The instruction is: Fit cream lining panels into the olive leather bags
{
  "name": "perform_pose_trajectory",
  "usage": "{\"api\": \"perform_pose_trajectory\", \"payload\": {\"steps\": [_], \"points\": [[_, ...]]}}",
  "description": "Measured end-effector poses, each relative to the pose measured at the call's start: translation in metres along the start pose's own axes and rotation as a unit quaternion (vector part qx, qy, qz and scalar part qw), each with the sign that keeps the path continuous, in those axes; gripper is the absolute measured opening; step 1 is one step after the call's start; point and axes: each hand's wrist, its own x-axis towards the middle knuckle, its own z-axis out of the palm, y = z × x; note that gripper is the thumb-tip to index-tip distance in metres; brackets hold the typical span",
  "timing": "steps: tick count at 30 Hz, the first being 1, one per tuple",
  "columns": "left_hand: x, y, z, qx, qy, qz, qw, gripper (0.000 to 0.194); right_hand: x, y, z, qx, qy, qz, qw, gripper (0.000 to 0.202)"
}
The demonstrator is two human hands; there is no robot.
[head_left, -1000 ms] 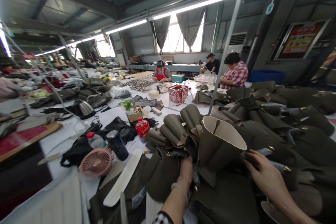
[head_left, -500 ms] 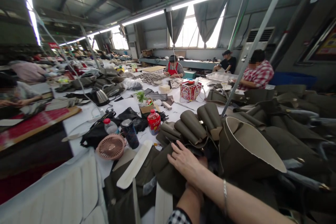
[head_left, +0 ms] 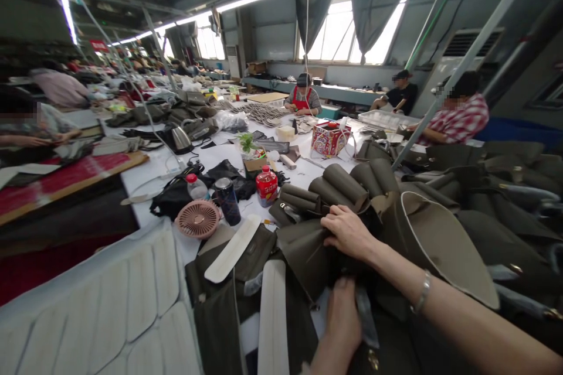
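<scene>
My right hand point(head_left: 349, 234) reaches in from the right, a bracelet on its wrist, with fingers curled over the top edge of an olive leather piece point(head_left: 303, 255). My left hand point(head_left: 343, 319) comes up from the bottom edge and grips the lower part of the same piece, beside a grey strap point(head_left: 365, 319). Just behind my right hand lie rolled olive leather pieces point(head_left: 338, 187). To the right a large curved olive piece with a beige lining point(head_left: 440, 246) stands open. A pile of olive bag parts point(head_left: 505, 211) fills the right side.
Two white strips point(head_left: 272, 316) point(head_left: 233, 249) lie at the front. A pink fan point(head_left: 199, 218), dark can point(head_left: 229, 200), red bottle point(head_left: 266, 186) and clear bottle point(head_left: 196, 187) stand left of the pile. A slanted metal pole point(head_left: 444, 94) rises behind. Other people point(head_left: 461, 117) point(head_left: 303, 99) point(head_left: 26, 129) work around the tables. White quilted padding point(head_left: 109, 304) lies lower left.
The view swung left and lower. My right hand crossed from the right side of the pile to the olive piece in front of me; my left hand drew back toward me, low in the frame.
</scene>
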Motion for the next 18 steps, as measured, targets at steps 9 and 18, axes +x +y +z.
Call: {"api": "perform_pose_trajectory", "payload": {"steps": [9,18], "points": [[-0.071,-0.090,-0.056,-0.072,0.162,-0.119,0.977,0.054,-0.011,0.003,-0.001,0.060,0.077,0.156,0.983,0.025],[0.031,-0.084,-0.051,-0.176,0.202,-0.187,0.945,0.055,-0.003,-0.011,0.006,0.050,0.138,0.264,0.953,0.023]]}}
